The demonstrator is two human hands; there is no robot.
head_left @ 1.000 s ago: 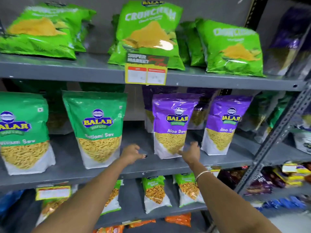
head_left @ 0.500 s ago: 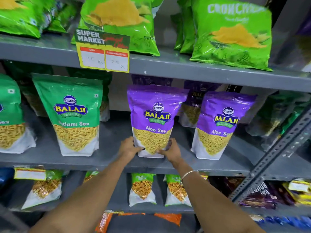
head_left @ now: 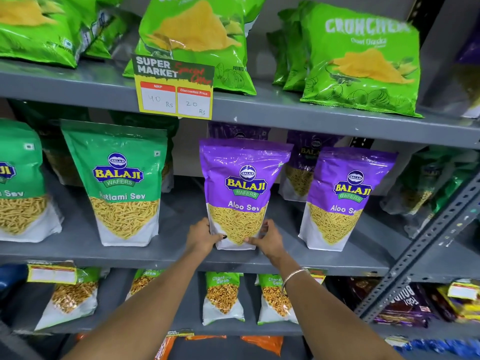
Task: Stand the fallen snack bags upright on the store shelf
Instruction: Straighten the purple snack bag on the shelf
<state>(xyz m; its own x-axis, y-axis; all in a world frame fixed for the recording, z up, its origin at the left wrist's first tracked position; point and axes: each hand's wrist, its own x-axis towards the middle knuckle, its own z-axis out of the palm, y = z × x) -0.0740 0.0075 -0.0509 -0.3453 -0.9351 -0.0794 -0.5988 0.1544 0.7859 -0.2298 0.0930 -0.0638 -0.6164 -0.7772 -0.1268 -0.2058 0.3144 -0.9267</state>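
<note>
Our left hand (head_left: 201, 236) and right hand (head_left: 268, 240) each pinch a bottom corner of the upright purple Aloo Sev bag (head_left: 242, 188) on the middle shelf (head_left: 176, 255), left of its twin (head_left: 342, 198).

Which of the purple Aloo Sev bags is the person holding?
The front purple bag nearer the green ones: left hand and right hand clasp its base. Its purple neighbour stands untouched.

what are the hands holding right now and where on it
Both hands hold the purple Aloo Sev bag by its bottom corners: the left hand at the lower left edge, the right hand at the lower right. The bag stands upright on the middle shelf.
</note>
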